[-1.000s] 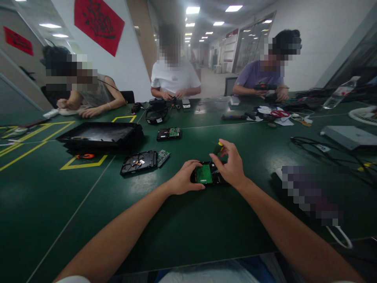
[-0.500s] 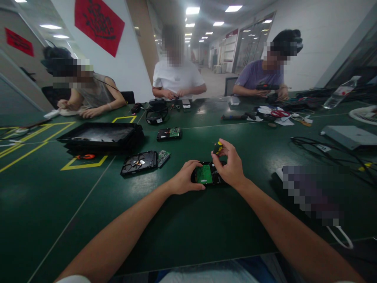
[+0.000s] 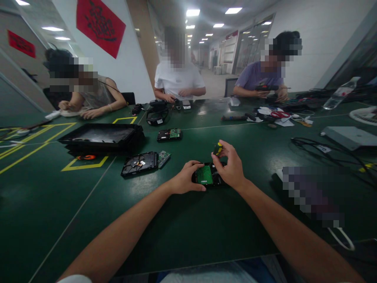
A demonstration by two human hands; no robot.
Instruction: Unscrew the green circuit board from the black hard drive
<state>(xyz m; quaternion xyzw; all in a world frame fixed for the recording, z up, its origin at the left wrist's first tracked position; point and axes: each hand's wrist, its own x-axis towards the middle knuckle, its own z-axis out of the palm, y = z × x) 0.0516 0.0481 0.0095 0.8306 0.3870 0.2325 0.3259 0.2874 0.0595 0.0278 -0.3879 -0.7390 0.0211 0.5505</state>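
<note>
A hard drive (image 3: 205, 175) lies on the green table with its green circuit board facing up. My left hand (image 3: 187, 177) grips its left end, thumb along the near edge and fingers over the far edge. Above the drive's right part, my right hand (image 3: 230, 163) pinches a screwdriver (image 3: 218, 148) by its black and yellow handle. The screwdriver's tip is hidden behind my hand. To the left lie another hard drive (image 3: 139, 163) and a loose circuit board (image 3: 164, 158) against its right end. A third hard drive (image 3: 169, 135) sits farther back.
Stacked black trays (image 3: 101, 135) stand at left, an orange-handled item beneath. At right are a blurred-out flat object (image 3: 312, 196) with a white strap, black cables (image 3: 324, 147) and a silver box (image 3: 350, 137). Three people work across the table, one holding a power tool (image 3: 266, 88).
My hands, the screwdriver and the hard drive stay almost in place. The view shifts slightly. Across the table, the middle person's hands have moved a little.
</note>
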